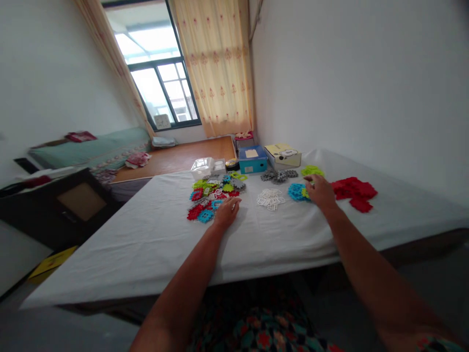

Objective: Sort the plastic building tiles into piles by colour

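On a white-sheeted table (146,244) lie flat plastic gear-like pieces sorted by colour. My left hand (227,210) rests at the near right edge of a mixed pile of red, blue, green and grey pieces (210,195), fingers curled over them; what they grip is hidden. My right hand (320,191) lies palm down beside a blue pile (296,190), fingertips pinching a lime green piece (305,192). A white pile (270,199) sits between my hands. A red pile (353,191) lies right of my right hand, a green pile (312,171) and a grey pile (279,176) beyond it.
At the table's far edge stand a clear plastic box (203,167), a blue box (252,159) and a cream box (283,155). A white wall runs along the right. A dark cabinet (73,205) stands left, with a bed and a window beyond.
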Demonstrator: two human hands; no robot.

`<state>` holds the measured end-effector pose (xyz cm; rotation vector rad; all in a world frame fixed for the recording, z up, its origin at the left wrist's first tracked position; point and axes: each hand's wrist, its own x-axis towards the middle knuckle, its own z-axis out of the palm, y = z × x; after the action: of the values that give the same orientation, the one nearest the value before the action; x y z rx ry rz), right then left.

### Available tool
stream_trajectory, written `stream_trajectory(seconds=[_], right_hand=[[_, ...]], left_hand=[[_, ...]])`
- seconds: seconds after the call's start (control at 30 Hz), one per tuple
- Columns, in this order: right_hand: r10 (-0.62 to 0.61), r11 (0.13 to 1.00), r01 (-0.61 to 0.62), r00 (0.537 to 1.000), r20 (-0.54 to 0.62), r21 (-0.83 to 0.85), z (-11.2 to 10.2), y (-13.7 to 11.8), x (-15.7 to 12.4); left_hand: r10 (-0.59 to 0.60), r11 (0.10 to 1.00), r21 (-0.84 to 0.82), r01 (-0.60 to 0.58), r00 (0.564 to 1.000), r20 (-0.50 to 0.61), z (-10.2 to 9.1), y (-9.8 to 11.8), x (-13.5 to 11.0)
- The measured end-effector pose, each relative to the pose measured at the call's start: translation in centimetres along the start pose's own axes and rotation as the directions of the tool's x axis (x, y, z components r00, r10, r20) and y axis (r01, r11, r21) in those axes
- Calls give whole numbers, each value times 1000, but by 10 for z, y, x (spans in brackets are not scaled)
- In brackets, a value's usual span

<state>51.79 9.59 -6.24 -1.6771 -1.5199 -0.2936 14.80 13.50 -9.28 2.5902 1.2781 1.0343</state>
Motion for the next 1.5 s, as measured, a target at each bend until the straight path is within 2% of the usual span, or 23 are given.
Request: stream_trajectory(seconds=[0.07, 0.13, 0.2, 0.27, 0.33, 0.4, 0.47, 0.53, 0.63, 0.83, 0.93, 1.0, 1.17, 1.33, 1.5], right_hand=[[-139, 989, 134, 987, 86, 65, 5, -35, -1], [-236, 968, 216, 954, 183, 124, 13, -69, -4], [-283, 957, 252, 922, 264, 146, 22, -94, -7], [-258, 965, 233, 921, 293, 120, 27, -101, -7], [-173, 985, 162, 950, 260, 65, 27, -88, -4], [-58, 998, 59, 979, 196, 1, 21, -61, 0], [25, 998, -17, 987, 162, -56, 12, -29, 1], [54, 993, -34, 982, 179, -111, 5, -1, 0], [29, 985, 23, 957, 290, -171, 2, 25, -6], [13, 977, 61, 939, 344, -204, 6, 30, -10], [-8, 974, 94, 925, 381, -207, -2, 31, -7], [-25, 966, 114, 932, 360, -230, -8, 36, -1], [24, 922, 78, 966, 258, -378, -9, 55, 38], [124, 868, 54, 939, 321, -493, 15, 75, 87], [204, 884, 1, 899, 388, -468, 32, 77, 115]], left_hand=[[17, 999, 34, -17, 1000, 26, 1, 0, 0], [4, 996, 84, -7, 1000, 30, 0, -1, -1], [-29, 992, 123, 27, 999, 13, -2, -5, -2], [-60, 989, 138, 61, 998, -11, -4, -10, -4], [-69, 988, 136, 72, 997, -24, -7, -16, -4], [-70, 989, 128, 73, 997, -28, -7, -20, -4], [-65, 991, 117, 68, 998, -24, -6, -22, -3], [-58, 992, 108, 59, 998, -12, -3, -20, -1], [-49, 994, 102, 48, 999, 6, -1, -15, 0], [-28, 991, 129, 18, 997, 71, -4, -9, -1], [9, 988, 147, -36, 984, 180, -5, -2, 1], [47, 984, 153, -89, 965, 260, -7, 5, 2], [150, 970, 129, -207, 923, 353, -16, 24, -2], [222, 958, 69, -279, 871, 437, -30, 34, -11], [272, 953, -4, -304, 847, 457, -38, 28, -17]])
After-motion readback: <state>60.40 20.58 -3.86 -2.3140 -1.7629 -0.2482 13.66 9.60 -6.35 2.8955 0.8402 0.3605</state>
